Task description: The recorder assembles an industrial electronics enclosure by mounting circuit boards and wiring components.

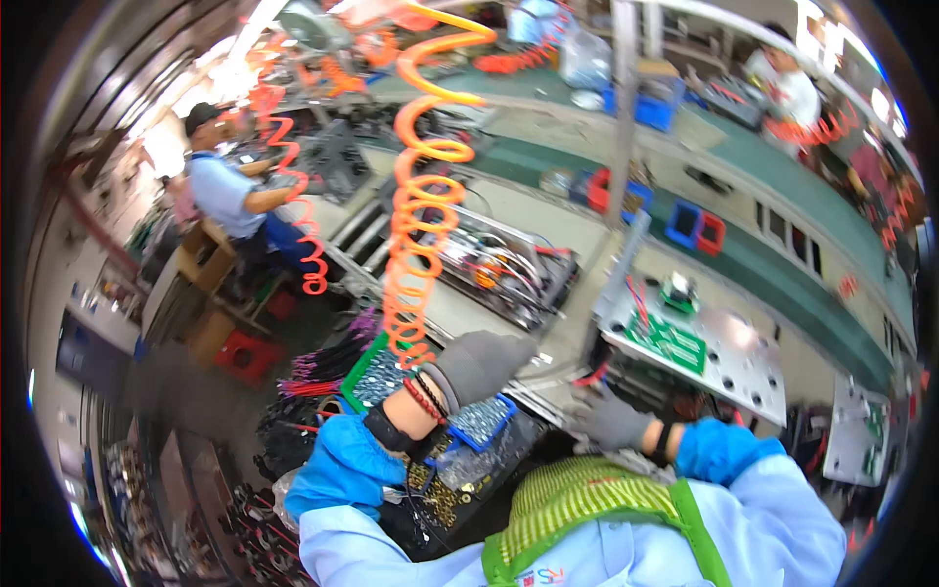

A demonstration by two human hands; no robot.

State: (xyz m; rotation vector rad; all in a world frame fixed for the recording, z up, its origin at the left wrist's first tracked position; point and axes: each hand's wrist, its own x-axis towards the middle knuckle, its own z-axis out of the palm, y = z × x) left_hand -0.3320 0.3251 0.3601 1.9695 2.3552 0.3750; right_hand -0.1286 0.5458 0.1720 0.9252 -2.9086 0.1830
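My left hand (479, 368), in a grey glove, reaches rightward above a blue bin of screws (482, 423). Its fingers point toward the edge of the work surface; blur hides whether they grip anything. Lower and to the right, my right hand (608, 419), also gloved in grey, is close to my body with its fingers apart. Near those fingertips are red wires (593, 376) and the lower left corner of a metal panel (748, 377). This tilted panel bears a green circuit board (668, 342). Nothing shows in the right hand.
An orange coiled hose (421, 210) hangs just beyond my left hand. A metal chassis with wiring (489, 269) lies on the bench. At left are a green bin of screws (370, 377) and brass-coloured parts (435, 497). A co-worker (225, 191) stands at far left.
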